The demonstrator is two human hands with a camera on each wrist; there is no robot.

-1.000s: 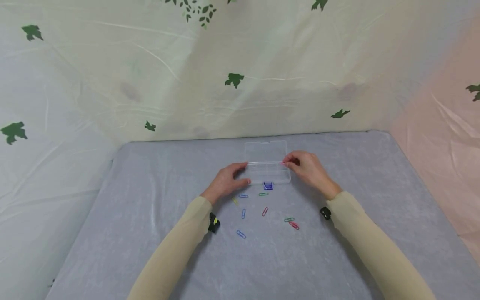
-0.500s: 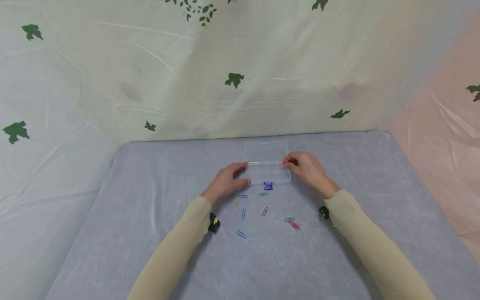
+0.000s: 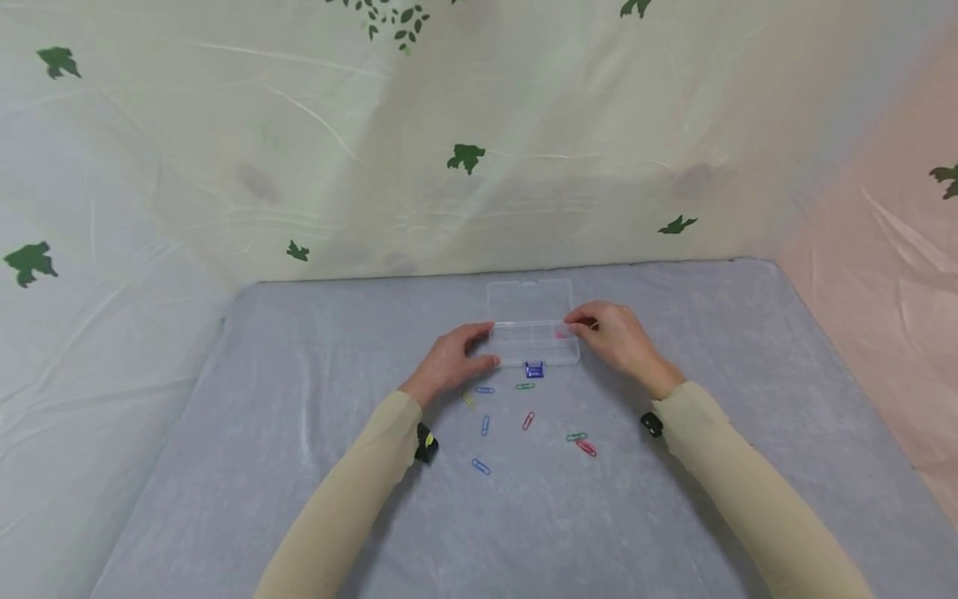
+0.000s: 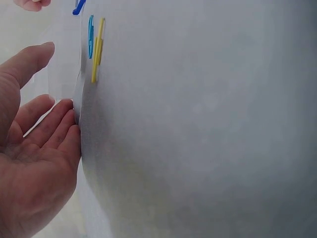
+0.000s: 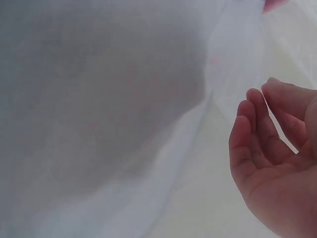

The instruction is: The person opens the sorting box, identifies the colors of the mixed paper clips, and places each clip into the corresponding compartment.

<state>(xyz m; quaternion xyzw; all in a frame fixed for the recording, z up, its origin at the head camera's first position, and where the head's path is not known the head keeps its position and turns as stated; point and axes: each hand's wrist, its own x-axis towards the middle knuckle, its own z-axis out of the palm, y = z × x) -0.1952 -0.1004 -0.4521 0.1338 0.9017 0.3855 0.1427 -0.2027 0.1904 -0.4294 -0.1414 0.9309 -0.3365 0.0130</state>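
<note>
A clear plastic box [image 3: 524, 353] with compartments stands with its lid [image 3: 530, 299] laid back; a blue latch [image 3: 535, 370] is at its front. My left hand [image 3: 451, 358] grips the box's left end, thumb at the front corner and fingers at the back, as the left hand [image 4: 42, 148] also shows in the left wrist view. A small pink piece [image 3: 560, 335] lies in the right rear compartment. Beside it, at the box's rear right corner, is my right hand [image 3: 614, 337]. In the right wrist view the right hand [image 5: 277, 148] has thumb and fingertips close together, with nothing visible between them.
Paper clips lie scattered in front of the box: blue ones [image 3: 481, 467], a yellow one [image 3: 468, 399] near the left hand, a red one [image 3: 528, 421] and a green one [image 3: 525, 386]. At the right, a red clip [image 3: 587, 448] lies against a green clip [image 3: 576, 437]. A curtain [image 3: 419, 208] hangs behind.
The pink piece was between the right fingertips at the box's rear edge; now it lies inside the box, apart from them. The left hand keeps its grip.
</note>
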